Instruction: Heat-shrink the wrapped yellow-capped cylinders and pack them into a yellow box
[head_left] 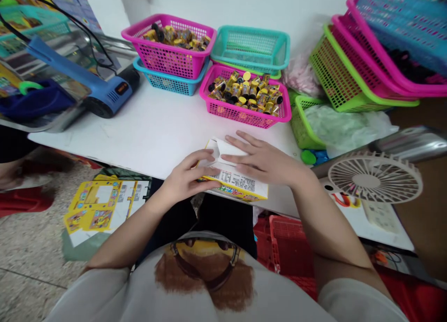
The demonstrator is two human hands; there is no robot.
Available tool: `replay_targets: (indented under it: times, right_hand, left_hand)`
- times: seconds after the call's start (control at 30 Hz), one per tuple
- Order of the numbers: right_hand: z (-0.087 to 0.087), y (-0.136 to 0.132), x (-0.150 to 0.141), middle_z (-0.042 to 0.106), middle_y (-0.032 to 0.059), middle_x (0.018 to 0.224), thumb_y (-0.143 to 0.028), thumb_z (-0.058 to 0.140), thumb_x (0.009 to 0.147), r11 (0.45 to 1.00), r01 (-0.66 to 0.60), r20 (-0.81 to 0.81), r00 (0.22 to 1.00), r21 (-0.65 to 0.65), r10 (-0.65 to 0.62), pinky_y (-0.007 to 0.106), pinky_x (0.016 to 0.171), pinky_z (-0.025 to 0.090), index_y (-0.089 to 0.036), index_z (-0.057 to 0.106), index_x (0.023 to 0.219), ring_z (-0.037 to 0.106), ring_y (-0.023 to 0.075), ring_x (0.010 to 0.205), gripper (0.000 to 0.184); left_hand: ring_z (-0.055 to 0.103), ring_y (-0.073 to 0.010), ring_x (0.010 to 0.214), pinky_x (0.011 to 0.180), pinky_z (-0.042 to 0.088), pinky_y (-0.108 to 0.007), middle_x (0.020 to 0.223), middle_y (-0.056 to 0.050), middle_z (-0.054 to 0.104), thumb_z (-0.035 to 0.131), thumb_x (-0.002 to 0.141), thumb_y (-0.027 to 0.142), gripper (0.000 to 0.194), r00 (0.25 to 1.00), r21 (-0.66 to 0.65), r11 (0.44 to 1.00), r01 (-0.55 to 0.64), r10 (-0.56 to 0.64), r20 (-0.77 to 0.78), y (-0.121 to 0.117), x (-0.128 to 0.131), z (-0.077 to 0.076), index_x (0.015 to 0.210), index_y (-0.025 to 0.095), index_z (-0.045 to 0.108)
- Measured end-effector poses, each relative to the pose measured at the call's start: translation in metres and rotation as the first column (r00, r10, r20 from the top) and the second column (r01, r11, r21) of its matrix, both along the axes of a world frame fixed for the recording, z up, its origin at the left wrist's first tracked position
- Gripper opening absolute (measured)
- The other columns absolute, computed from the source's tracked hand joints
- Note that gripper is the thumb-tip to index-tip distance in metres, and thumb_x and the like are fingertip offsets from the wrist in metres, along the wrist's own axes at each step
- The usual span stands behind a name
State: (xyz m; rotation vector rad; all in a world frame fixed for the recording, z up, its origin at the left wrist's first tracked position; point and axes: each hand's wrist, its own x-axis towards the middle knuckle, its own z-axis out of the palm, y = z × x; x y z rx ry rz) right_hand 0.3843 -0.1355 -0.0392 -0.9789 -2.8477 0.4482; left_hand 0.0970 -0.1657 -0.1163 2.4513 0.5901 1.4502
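A yellow and white cardboard box (246, 184) lies at the near edge of the white table, its printed panel facing up and its coloured side toward me. My left hand (188, 176) grips the left end, thumb along the near side and fingers over the far part. With fingers spread, my right hand (263, 160) rests on a white flap (232, 149) at the top of the box. Beyond the hands, a pink basket (240, 110) holds many small yellow and black cylinders (249, 91). The inside of the box is hidden.
A blue heat gun (101, 91) lies at the left. Another pink basket (167, 63) of cylinders sits on a blue basket (167, 83). Stacked baskets (335, 70) and a small fan (375, 177) stand at the right. Flat yellow cartons (104, 198) lie below the table, left.
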Motion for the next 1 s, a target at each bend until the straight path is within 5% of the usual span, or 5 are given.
replay_targets:
  times: [0.33,0.5,0.63,0.83,1.0]
  right_hand:
    - [-0.009,0.006,-0.007,0.025,0.0027,0.175,-0.075,0.026,0.104,0.990,-0.098,0.048,0.993,-0.101,0.104,0.078,0.128,-0.005,-0.038,0.015,0.171,0.004,0.0331,0.168,0.078]
    - [-0.022,0.006,0.004,0.043,0.0024,0.168,-0.082,0.024,0.101,0.994,0.065,-0.487,0.868,-0.086,-0.099,0.063,0.137,0.011,-0.039,0.038,0.165,0.033,0.0265,0.162,0.079]
    - [-0.031,-0.030,0.024,0.070,0.0114,0.137,-0.083,0.040,0.097,0.692,0.659,-0.510,0.504,-0.295,-0.697,0.049,0.114,0.053,-0.023,0.065,0.143,0.068,0.0268,0.123,0.079]
    - [-0.050,-0.099,0.033,0.059,0.0137,0.151,-0.093,0.019,0.092,0.354,0.344,-0.082,0.607,-0.870,-0.791,0.043,0.093,0.064,-0.028,0.025,0.169,0.070,0.0250,0.117,0.101]
    - [-0.058,-0.110,0.033,0.011,0.0064,0.178,-0.093,0.028,0.090,0.619,0.244,-0.408,0.567,-0.746,-0.715,0.052,0.119,0.051,-0.043,-0.015,0.165,0.039,0.0290,0.158,0.100]
  left_hand:
    - [0.059,-0.0306,0.143,0.117,0.055,-0.049,0.149,-0.014,0.059,0.082,0.090,0.044,0.045,0.995,-0.116,0.989,-0.089,0.094,0.041,-0.005,0.001,-0.005,0.129,0.025,0.069]
    - [0.053,-0.0336,0.149,0.120,0.051,-0.054,0.157,-0.016,0.052,0.083,0.089,0.049,0.066,0.994,-0.236,0.966,-0.103,0.109,0.014,-0.007,-0.002,-0.008,0.145,0.029,0.056]
    - [0.031,-0.0399,0.162,0.129,0.036,-0.062,0.174,-0.020,0.027,0.083,0.088,0.050,0.099,0.997,-0.423,0.902,-0.083,0.072,-0.042,-0.016,-0.003,-0.014,0.166,0.031,0.025]
    - [0.027,-0.0368,0.165,0.132,0.033,-0.060,0.179,-0.010,0.021,0.062,0.101,0.059,0.087,0.970,-0.664,0.712,0.228,-0.221,0.097,-0.028,-0.014,-0.007,0.170,0.039,0.013]
    - [0.025,-0.0310,0.165,0.129,0.038,-0.059,0.175,-0.002,0.026,0.041,0.105,0.070,0.049,0.892,-0.487,0.803,0.344,-0.117,0.436,-0.017,-0.003,-0.012,0.145,0.042,0.045]
